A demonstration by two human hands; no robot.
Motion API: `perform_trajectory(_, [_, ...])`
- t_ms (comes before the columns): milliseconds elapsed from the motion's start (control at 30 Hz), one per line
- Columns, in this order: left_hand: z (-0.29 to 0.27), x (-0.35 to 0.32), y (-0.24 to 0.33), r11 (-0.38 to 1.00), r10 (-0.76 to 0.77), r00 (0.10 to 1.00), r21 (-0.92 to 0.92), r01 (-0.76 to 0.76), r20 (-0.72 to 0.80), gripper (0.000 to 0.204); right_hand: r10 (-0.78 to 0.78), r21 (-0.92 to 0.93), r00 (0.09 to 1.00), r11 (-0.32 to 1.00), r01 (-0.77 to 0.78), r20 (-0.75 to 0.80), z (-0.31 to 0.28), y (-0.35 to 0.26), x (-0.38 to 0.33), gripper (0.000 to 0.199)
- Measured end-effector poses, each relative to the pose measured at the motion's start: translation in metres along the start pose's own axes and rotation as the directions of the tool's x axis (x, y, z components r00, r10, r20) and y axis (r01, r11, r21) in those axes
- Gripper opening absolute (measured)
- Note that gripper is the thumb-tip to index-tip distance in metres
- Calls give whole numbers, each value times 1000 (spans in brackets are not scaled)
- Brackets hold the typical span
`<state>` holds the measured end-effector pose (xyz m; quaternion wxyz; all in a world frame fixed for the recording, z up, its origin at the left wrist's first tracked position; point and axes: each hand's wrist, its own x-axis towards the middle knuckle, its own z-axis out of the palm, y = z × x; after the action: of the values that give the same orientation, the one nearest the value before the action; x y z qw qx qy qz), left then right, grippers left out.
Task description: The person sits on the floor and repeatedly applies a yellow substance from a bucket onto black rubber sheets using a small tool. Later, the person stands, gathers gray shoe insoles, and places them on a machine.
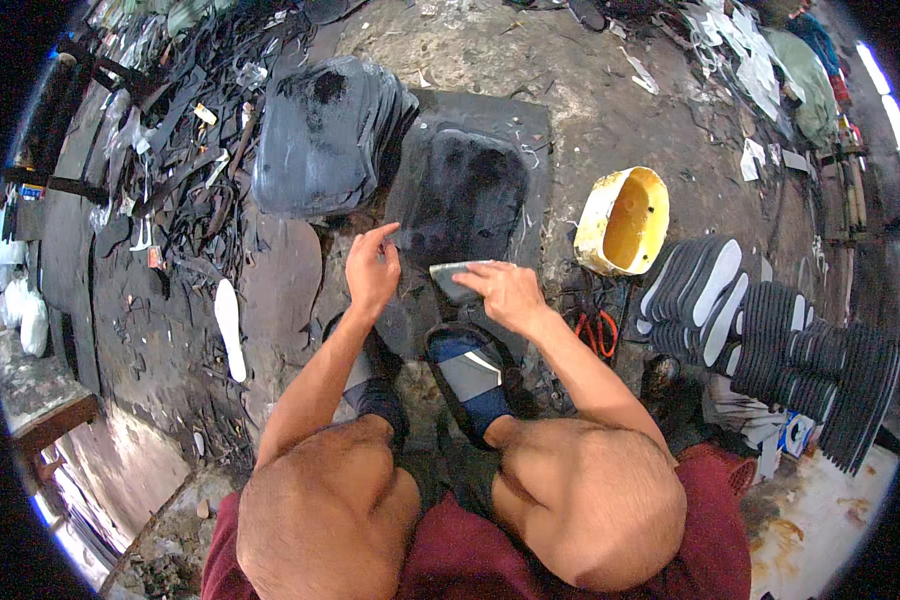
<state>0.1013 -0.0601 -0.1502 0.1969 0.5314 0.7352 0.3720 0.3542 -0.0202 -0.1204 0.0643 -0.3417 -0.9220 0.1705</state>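
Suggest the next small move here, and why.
Perhaps draw the flat grey piece over the dark sheet: the right hand holds it by the sheet's near edge, while the left hand has a fingertip at its left edge.

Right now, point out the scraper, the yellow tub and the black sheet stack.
Scraper (444,275): head view, its left end.
Yellow tub (593,230): head view, its outer left wall.
Black sheet stack (310,150): head view, its top face.

Grimy, stained floor (580,125); worn ledge (32,392), lower left; bright light (898,124), upper right.
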Motion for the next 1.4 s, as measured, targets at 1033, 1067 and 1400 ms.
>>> perform_trajectory(1033, [-164, 199, 145, 759, 641, 767, 135, -637, 20, 13, 728, 852, 472, 513, 107, -498, -193, 29, -7, 26])
perform_trajectory(1067, [-186, 198, 164, 685, 708, 706, 256, -682, -12, 13, 732, 848, 453, 518, 113, -508, -194, 31, -6, 26])
perform_trajectory(1400, [-148, 79, -10, 530, 536, 841, 745, -404, 75, 12, 693, 862, 533, 482, 159, -486, -188, 12, 18, 36])
